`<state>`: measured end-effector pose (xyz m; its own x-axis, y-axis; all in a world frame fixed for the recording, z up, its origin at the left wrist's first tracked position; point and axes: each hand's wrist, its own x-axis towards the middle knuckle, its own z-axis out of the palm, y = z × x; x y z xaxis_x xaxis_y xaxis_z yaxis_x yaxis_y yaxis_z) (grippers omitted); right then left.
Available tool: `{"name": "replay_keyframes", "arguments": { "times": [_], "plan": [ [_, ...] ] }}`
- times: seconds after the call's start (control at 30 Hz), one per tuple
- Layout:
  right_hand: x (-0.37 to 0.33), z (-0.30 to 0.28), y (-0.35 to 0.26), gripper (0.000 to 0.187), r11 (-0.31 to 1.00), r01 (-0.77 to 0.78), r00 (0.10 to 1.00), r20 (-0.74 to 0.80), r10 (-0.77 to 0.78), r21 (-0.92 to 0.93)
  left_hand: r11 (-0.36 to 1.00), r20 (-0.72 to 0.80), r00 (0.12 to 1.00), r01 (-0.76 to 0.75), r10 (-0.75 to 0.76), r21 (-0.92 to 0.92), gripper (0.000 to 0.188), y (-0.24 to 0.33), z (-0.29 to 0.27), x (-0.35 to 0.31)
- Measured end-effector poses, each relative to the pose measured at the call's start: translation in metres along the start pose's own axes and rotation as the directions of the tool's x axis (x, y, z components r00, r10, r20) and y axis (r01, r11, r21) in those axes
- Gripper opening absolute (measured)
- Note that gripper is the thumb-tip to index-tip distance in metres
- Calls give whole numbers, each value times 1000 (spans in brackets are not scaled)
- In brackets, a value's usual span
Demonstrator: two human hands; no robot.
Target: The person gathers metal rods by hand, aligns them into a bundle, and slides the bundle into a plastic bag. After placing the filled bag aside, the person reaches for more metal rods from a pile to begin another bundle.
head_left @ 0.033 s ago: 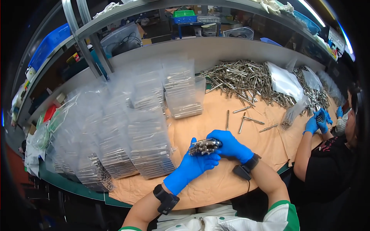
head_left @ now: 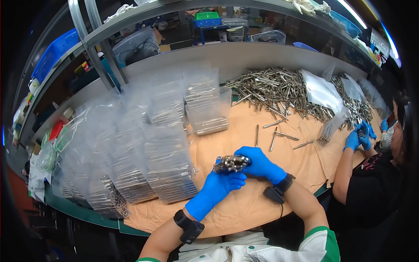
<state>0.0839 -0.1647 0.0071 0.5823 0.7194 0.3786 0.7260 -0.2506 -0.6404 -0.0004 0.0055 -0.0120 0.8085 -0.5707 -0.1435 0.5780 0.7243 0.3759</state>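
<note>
A bundle of slim metal rods (head_left: 232,164) is held over the middle of the table, its shiny ends turned toward me. My right hand (head_left: 262,165), in a blue glove, wraps round the bundle from the right. From the left and below, my left hand (head_left: 216,190), gloved in blue too, closes on the same bundle with its fingers curled under it. Several loose rods (head_left: 286,136) lie on the brown paper (head_left: 244,124) beyond my hands. Behind them is a big heap of rods (head_left: 270,89).
Clear plastic bags packed with rods (head_left: 168,161) stand in rows on the left. An empty-looking bag (head_left: 322,91) lies on the heap. A filled bag (head_left: 327,133) rests at right, near a co-worker's blue-gloved hands (head_left: 358,139). A metal shelf (head_left: 174,9) spans above.
My left thumb and fingers have drawn in slightly against the bundle, which has turned a little. My right hand stays in nearly the same place.
</note>
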Motion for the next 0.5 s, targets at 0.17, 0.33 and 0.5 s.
{"name": "replay_keyframes", "arguments": {
  "times": [0.17,0.33,0.5],
  "plan": [
    [2,8,5,30,923,-235,959,-80,271,304,588,-166,770,-309,616,747,45,-12,-3,8],
    [-3,8,-33,23,624,-498,858,239,454,603,544,-60,751,-418,658,728,50,1,21,2],
    [-14,26,-39,22,492,-548,811,573,117,676,690,10,928,-284,373,666,47,12,45,-18]
  ]
}}
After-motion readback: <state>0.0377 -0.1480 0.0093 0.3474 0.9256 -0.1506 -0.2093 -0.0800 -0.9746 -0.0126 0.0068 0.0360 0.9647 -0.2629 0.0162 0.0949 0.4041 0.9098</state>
